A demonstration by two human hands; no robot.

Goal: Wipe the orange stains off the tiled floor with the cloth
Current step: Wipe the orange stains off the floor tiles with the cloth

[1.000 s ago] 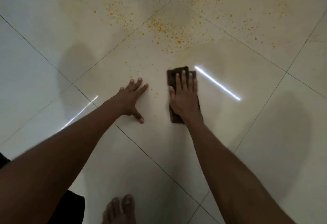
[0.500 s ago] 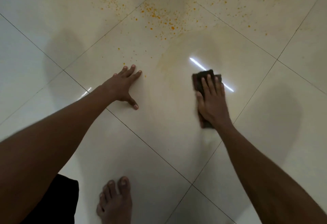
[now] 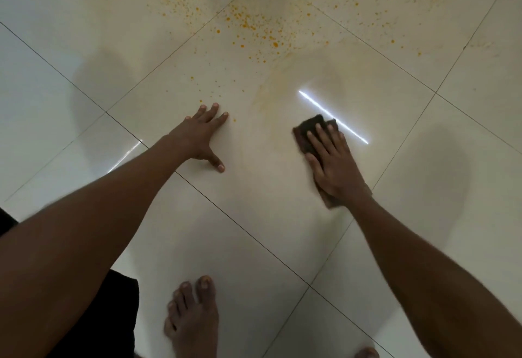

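View from above, looking down at a pale tiled floor [image 3: 84,103]. Right hand [image 3: 333,165] pressed flat on a dark brown cloth [image 3: 306,131], fingers [image 3: 322,137] straight and slightly spread, not curled round it; cloth lying just right of centre, beside a bright streak of reflected light [image 3: 333,116]. Left hand [image 3: 200,137] planted flat on the bare tile, fingers splayed, holding nothing, seemingly as a brace. Faint yellowish smear [image 3: 271,94] between the hands. Dense orange stains [image 3: 254,27] scattered farther ahead, well apart from the cloth, with a few stray specks near the left fingertips. Bare foot [image 3: 192,321] at the bottom edge. Likely mid-wipe, with much left to do; next move probably calling for a firm push of the cloth forward and left into the spatter
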